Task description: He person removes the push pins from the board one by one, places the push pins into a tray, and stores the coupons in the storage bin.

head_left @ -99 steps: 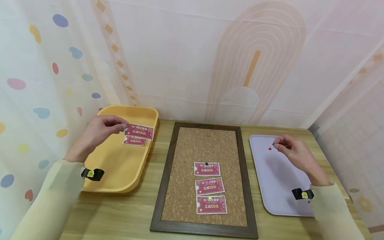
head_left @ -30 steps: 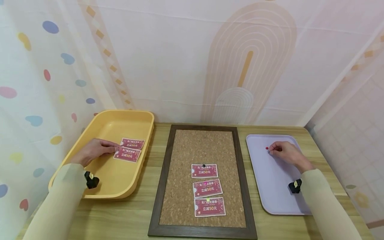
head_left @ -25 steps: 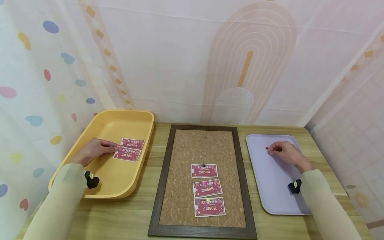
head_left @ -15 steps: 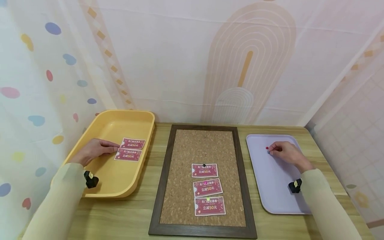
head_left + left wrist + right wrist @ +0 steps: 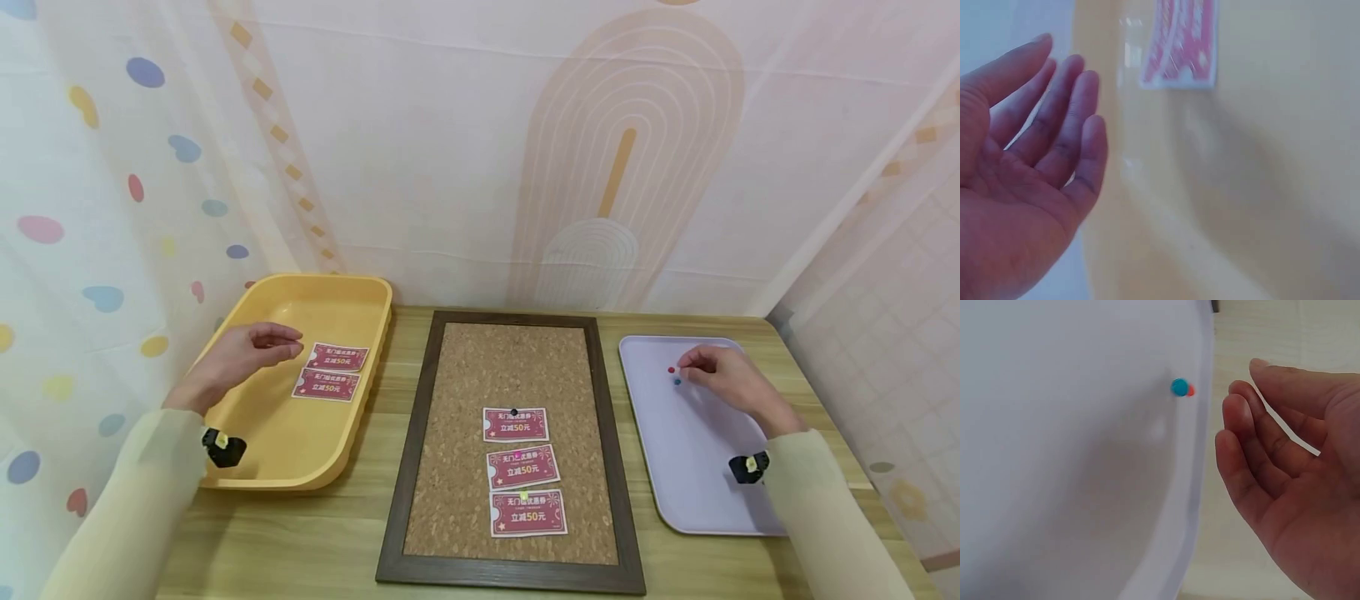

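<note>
My left hand hovers over the yellow tray with relaxed fingers and nothing in them. Two red coupons lie in that tray just right of the hand, the upper coupon above the lower coupon. Over the lilac tray my right hand is raised, its fingers loosely bent and holding nothing. A blue pushpin and a red pushpin rest in the lilac tray near its fingertips. In the left wrist view a coupon shows beyond the fingers.
Between the trays lies a cork board in a dark frame. Three coupons are pinned to it in a column: a top coupon, a middle coupon and a bottom coupon. A patterned curtain hangs behind the wooden table.
The left hand has let go of a coupon, now in the yellow tray, and lifted. The right hand has released the blue pushpin beside the red one and risen slightly.
</note>
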Demonstrator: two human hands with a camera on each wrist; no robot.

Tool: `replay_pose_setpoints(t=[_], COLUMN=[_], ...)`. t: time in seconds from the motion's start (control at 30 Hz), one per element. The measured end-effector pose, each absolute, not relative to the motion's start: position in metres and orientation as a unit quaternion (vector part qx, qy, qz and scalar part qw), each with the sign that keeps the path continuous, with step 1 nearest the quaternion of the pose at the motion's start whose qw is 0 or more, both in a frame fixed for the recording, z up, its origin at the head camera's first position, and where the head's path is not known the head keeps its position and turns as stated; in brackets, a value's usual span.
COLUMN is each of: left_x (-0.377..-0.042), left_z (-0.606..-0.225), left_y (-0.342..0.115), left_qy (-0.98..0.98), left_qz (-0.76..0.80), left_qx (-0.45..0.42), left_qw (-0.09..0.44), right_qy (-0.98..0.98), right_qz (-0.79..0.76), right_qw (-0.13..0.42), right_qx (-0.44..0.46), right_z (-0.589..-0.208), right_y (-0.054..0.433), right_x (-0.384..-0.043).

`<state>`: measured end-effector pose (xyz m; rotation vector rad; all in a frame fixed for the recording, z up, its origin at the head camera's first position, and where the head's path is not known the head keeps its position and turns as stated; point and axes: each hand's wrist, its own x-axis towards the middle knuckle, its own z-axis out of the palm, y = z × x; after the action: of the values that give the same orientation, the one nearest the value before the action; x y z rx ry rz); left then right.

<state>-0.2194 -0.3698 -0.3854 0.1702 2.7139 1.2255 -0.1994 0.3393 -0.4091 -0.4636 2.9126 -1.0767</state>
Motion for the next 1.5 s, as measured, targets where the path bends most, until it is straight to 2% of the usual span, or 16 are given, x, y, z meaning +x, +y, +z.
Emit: replay_pose_setpoints(t=[0.37, 0.57, 0.87, 1.2, 1.5], left_x=[-0.202, -0.191, -0.178, -0.166, -0.160], left_z=[-0.358, -0.347, -0.339, -0.343, -0.355], left_y=[-0.319, -0.290, -0.257, -0.227, -0.198], left_qy=[0.899, 0.886, 0.878, 0.868, 0.871], left_qz=[0.422, 0.439, 0.444, 0.461, 0.450], left_qx=[0.105, 0.128, 0.153, 0.175, 0.194], left_qw=[-0.043, -0.073, -0.091, -0.059, -0.034], right_qy=[0.930, 0.925, 0.917, 0.898, 0.887], right_qz=[-0.343, -0.345, -0.359, -0.393, -0.414], right_qw=[-0.032, -0.074, -0.108, -0.126, -0.113], right_qx=[-0.127, -0.138, -0.133, -0.151, -0.172], right_z=[-0.393, -0.388, -0.380, -0.376, -0.379], right_y=[0.322, 0.311, 0.293, 0.266, 0.244], right_x=[-0.186, -0.178, -0.169, -0.166, -0.165])
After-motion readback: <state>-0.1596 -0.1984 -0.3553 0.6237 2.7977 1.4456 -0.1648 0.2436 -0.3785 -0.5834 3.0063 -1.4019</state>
